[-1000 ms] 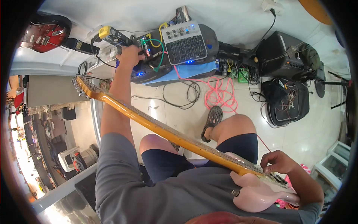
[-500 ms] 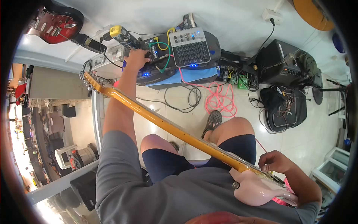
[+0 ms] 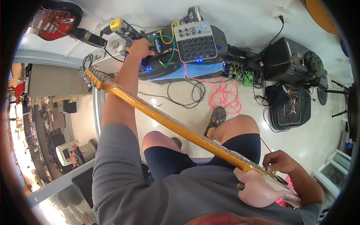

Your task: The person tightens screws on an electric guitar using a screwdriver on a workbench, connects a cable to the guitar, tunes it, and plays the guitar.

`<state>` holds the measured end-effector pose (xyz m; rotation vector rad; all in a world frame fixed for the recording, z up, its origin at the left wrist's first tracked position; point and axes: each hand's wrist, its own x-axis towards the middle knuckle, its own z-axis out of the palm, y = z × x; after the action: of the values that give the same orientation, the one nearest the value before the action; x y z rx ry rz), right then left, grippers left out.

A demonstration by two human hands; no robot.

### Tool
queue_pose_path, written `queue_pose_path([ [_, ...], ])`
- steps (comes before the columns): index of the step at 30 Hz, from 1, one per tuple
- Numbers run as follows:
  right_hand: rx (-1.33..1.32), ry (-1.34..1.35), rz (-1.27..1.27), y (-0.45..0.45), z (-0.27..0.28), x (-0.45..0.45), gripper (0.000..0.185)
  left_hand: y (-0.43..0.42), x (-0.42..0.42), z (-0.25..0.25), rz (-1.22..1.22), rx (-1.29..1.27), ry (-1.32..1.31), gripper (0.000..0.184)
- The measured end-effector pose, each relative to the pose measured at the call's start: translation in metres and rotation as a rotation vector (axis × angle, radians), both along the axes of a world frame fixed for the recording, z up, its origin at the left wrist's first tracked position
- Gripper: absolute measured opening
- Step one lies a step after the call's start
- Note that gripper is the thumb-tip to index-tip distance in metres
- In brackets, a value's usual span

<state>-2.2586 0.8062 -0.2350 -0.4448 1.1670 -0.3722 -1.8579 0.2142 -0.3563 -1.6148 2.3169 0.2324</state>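
An electric guitar with a pale pink body (image 3: pixel 258 193) and a glossy amber neck (image 3: pixel 165 119) lies across my lap, its headstock to the upper left. My left hand (image 3: pixel 139 48) is off the neck, reaching to a dark effects unit (image 3: pixel 156 45) with small lit blue lights. Its fingers bend down at the unit's near side, and what they grip is hidden. Above the guitar's strings, my right hand (image 3: pixel 280 162) is closed with curled fingers. Whether a pick is between them cannot be seen.
A small mixer (image 3: pixel 195 42) stands on a black speaker (image 3: pixel 221 41) beside the unit. Pink cable (image 3: pixel 225 98) and black cable (image 3: pixel 183 99) coil on the floor. An amplifier (image 3: pixel 287 60) stands to the right, a red electric guitar (image 3: pixel 52 24) at upper left.
My view has shifted slightly, and everything sits a little differently in it. My left hand stays at the effects unit, and my right hand stays curled over the strings.
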Motion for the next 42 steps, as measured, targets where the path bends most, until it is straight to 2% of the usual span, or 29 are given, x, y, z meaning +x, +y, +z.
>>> queue_pose_path([
  [3,-0.097,-0.013,0.046,-0.001,-0.004,-0.004,0.026,0.007,-0.004,0.011,-0.019,-0.006,0.036,0.052],
  [6,-0.072,-0.015,0.031,0.003,-0.006,-0.006,0.026,-0.024,0.025,-0.037,-0.12,-0.056,0.204,0.049],
  [9,-0.036,-0.036,0.008,0.006,-0.006,-0.006,0.027,-0.013,0.016,-0.027,-0.034,-0.086,0.208,0.042],
  [12,-0.071,-0.024,0.008,0.01,-0.011,-0.008,0.027,-0.01,0.007,-0.012,0.0,0.007,0.2,0.036],
  [15,-0.085,-0.019,0.021,0.008,-0.011,-0.007,0.028,-0.025,0.012,-0.025,-0.024,-0.069,0.245,0.035],
  [18,-0.096,-0.031,0.031,0.01,-0.015,-0.01,0.027,-0.018,0.01,-0.012,-0.042,0.002,0.222,0.039],
  [24,-0.059,-0.034,0.023,0.002,-0.009,-0.008,0.031,-0.004,0.009,-0.017,0.04,-0.03,0.122,0.051],
  [27,-0.029,-0.031,0.012,0.004,-0.012,-0.008,0.031,0.013,-0.012,0.008,0.083,-0.005,-0.027,0.048],
  [31,-0.045,-0.023,0.045,0.0,-0.01,-0.007,0.031,0.014,-0.017,0.01,0.079,-0.037,-0.062,0.041],
  [33,-0.047,-0.017,0.051,0.003,-0.011,-0.006,0.032,0.015,-0.016,0.007,0.036,-0.084,-0.09,0.045],
  [39,-0.051,-0.024,-0.026,0.017,-0.012,-0.003,0.035,0.001,-0.013,-0.007,0.004,-0.023,-0.131,0.044],
  [42,-0.205,-0.2,-0.2,0.023,-0.02,0.001,0.037,0.005,-0.016,-0.002,0.003,-0.021,-0.159,0.044],
])
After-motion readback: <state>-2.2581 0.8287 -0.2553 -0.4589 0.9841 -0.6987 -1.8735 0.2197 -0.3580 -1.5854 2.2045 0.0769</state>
